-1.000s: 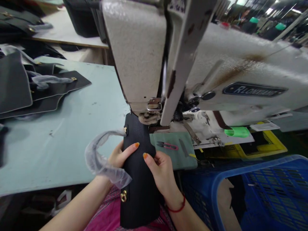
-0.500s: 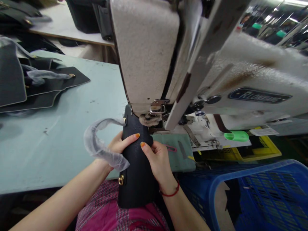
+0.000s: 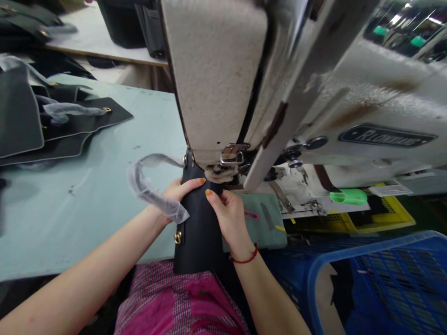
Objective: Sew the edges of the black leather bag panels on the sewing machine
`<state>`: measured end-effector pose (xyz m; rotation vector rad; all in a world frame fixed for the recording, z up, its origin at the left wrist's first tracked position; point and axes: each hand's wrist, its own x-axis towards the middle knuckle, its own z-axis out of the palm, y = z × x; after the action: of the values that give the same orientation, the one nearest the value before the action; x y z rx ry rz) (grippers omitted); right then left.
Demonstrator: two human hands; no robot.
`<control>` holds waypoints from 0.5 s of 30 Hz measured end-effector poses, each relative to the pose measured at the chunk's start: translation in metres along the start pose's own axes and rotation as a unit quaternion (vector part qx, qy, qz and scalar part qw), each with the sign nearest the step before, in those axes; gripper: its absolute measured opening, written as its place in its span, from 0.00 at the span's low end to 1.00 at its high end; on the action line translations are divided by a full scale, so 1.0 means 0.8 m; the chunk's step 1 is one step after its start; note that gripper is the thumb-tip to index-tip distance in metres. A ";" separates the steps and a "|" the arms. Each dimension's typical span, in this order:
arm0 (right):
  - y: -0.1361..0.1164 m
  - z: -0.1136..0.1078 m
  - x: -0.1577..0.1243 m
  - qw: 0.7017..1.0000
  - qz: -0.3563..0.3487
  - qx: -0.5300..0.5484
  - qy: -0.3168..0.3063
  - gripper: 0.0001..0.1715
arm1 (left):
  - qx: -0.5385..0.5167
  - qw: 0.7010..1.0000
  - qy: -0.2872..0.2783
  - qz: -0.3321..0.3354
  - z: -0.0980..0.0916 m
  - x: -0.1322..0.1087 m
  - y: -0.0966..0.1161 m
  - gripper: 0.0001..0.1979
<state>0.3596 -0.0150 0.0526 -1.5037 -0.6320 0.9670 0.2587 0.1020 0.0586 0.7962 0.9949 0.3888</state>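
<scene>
A black leather bag panel (image 3: 199,232) lies lengthwise under the head of a sewing machine (image 3: 216,83), its far end hidden by the machine. My left hand (image 3: 176,195) grips its left edge, thumb on top and fingers out of sight beneath. At the right edge my right hand (image 3: 228,211) pinches the panel, thumb on top and fingers curled below. A plastic-wrapped handle (image 3: 139,179) loops out to the left and crosses over my left hand. Gold hardware (image 3: 178,237) sits on the panel's left side near me.
More black panels (image 3: 66,125) with wrapped handles lie on the pale green table (image 3: 104,200) at left. To the right are a small pink-handled tool (image 3: 252,214), a green scoop-like piece (image 3: 348,196), a yellow crate (image 3: 394,214) and a blue basket (image 3: 314,265) holding scraps.
Both hands have moved the panel forward, farther under the machine head. The wrapped handle and gold hardware have moved forward with it. The camera view has shifted slightly.
</scene>
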 end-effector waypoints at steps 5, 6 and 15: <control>-0.003 -0.001 0.001 0.999 -0.020 -0.026 0.010 0.25 | 0.038 0.999 -0.027 0.016 -0.007 0.013 0.010 0.27; -0.004 -0.002 0.001 0.999 -0.024 -0.032 0.012 0.26 | 0.044 0.998 -0.030 0.016 -0.008 0.014 0.012 0.27; -0.002 -0.010 0.010 0.998 -0.034 -0.028 0.049 0.28 | 0.087 0.994 -0.073 0.005 -0.017 0.016 0.024 0.24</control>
<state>0.3709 -0.0126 0.0523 -1.5589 -0.6405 0.8237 0.2547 0.1279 0.0613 0.9728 0.8952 0.2508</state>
